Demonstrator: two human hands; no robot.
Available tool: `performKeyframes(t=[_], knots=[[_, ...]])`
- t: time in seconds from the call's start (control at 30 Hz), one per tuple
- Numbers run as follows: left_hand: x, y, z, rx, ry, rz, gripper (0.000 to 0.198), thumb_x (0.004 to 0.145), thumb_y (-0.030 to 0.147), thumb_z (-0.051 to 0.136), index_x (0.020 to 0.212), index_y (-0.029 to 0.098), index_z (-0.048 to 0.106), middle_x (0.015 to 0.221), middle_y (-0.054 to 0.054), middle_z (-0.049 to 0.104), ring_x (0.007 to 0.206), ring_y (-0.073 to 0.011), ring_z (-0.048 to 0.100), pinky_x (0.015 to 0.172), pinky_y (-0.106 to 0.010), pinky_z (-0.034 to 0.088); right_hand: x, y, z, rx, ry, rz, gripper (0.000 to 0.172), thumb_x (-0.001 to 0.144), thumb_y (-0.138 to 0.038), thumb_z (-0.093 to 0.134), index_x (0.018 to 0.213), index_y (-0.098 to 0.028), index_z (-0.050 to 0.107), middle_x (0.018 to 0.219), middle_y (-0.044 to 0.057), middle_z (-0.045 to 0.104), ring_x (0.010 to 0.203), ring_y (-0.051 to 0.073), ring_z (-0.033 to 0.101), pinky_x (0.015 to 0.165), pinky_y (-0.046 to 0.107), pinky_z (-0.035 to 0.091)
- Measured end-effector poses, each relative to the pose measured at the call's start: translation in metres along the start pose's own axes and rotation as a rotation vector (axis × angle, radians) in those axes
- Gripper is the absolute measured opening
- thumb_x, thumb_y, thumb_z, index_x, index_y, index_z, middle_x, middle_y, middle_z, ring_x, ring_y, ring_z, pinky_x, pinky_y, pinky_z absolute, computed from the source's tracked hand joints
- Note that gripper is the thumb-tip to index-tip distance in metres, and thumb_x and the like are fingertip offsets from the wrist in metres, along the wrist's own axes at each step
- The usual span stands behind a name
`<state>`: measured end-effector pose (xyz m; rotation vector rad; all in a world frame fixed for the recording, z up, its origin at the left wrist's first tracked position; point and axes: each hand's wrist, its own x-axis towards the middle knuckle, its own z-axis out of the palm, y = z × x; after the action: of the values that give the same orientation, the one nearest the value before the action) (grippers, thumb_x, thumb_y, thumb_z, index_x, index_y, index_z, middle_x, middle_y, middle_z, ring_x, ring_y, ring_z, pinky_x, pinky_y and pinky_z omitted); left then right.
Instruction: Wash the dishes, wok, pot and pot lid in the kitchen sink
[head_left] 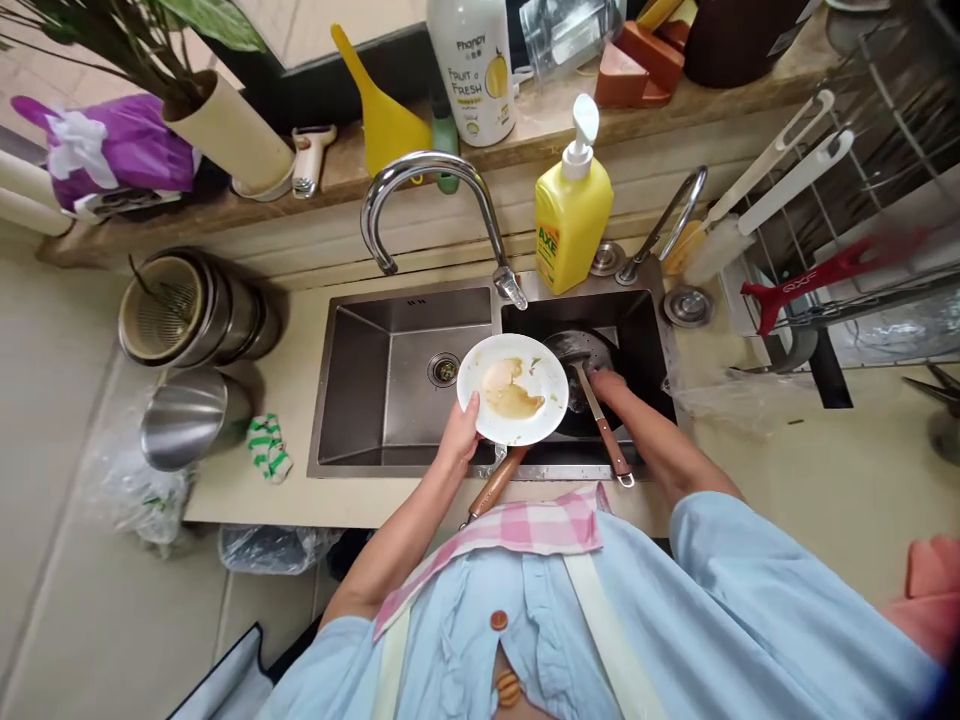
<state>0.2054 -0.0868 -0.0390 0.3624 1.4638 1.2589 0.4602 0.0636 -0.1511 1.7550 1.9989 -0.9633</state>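
left hand (459, 432): we clamp sauce-smeared white plate (553, 395), thumb on top | right hand (606, 384): we dip into right sink basin (643, 325), grip unclear | hands apart

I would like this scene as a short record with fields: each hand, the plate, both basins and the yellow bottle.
Left hand: holds the white plate by its rim
Plate: brownish sauce and green bits on it
Right hand: in the right basin, near the dark pan; grip unclear
Right basin: pan, wooden-handled utensil
Left basin: drain with scraps
Yellow bottle: behind the right basin
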Motion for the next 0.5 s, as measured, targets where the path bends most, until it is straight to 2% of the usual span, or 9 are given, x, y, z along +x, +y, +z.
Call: performKeyframes(t=[0.07, 0.13, 0.23, 0.33, 0.5], knots=[[0.003, 0.001, 0.006, 0.038, 0.009, 0.014, 0.064, 0.088, 0.045, 0.072, 0.138, 0.01, 0.055, 0.133, -0.02, 0.068, 0.121, -0.0317, 0.066, 0.099, -0.038, 0.056, -0.008, 0.006, -0.011, -0.024, -0.001, 0.13, 0.041, 0.096, -0.03, 0.059, 0.131, -0.008, 0.06, 0.121, 0.029, 0.058, 0.111, 0.038, 0.065, 0.088, 0.047, 0.052], [0.003, 0.004, 0.015, 0.075, 0.008, 0.043, 0.064, 0.088, 0.046, 0.071, 0.138, 0.011, 0.054, 0.136, -0.019, 0.066, 0.126, -0.0318, 0.063, 0.101, -0.037, 0.054, -0.022, 0.009, -0.023, 0.002, 0.099, 0.18, 0.049, 0.094, -0.027, 0.058, 0.139, -0.009, 0.052, 0.127, 0.03, 0.053, 0.11, 0.038, 0.064, 0.089, 0.048, 0.051], [-0.001, 0.006, 0.029, 0.122, -0.013, 0.096, 0.062, 0.091, 0.045, 0.068, 0.14, 0.012, 0.053, 0.14, -0.017, 0.063, 0.131, -0.0309, 0.059, 0.104, -0.035, 0.051, -0.046, -0.001, -0.033, 0.2, 0.31, 0.051, 0.052, 0.09, -0.03, 0.058, 0.138, -0.013, 0.048, 0.121, 0.022, 0.056, 0.107, 0.034, 0.061, 0.094, 0.045, 0.049], [-0.006, 0.002, 0.042, 0.162, -0.033, 0.106, 0.06, 0.095, 0.046, 0.062, 0.142, 0.012, 0.051, 0.142, -0.017, 0.062, 0.13, -0.03, 0.06, 0.105, -0.034, 0.051, -0.059, -0.034, -0.026, 0.418, 0.415, -0.117, 0.045, 0.09, -0.033, 0.057, 0.131, -0.014, 0.052, 0.114, 0.017, 0.056, 0.109, 0.031, 0.056, 0.101, 0.043, 0.046], [-0.014, -0.011, 0.054, 0.237, -0.056, 0.093, 0.061, 0.097, 0.049, 0.058, 0.144, 0.011, 0.049, 0.141, -0.018, 0.062, 0.125, -0.0294, 0.063, 0.103, -0.036, 0.053, -0.055, -0.098, 0.004, 0.626, 0.584, -0.155, 0.041, 0.092, -0.033, 0.054, 0.129, -0.016, 0.055, 0.125, 0.016, 0.045, 0.109, 0.029, 0.053, 0.102, 0.047, 0.045]])
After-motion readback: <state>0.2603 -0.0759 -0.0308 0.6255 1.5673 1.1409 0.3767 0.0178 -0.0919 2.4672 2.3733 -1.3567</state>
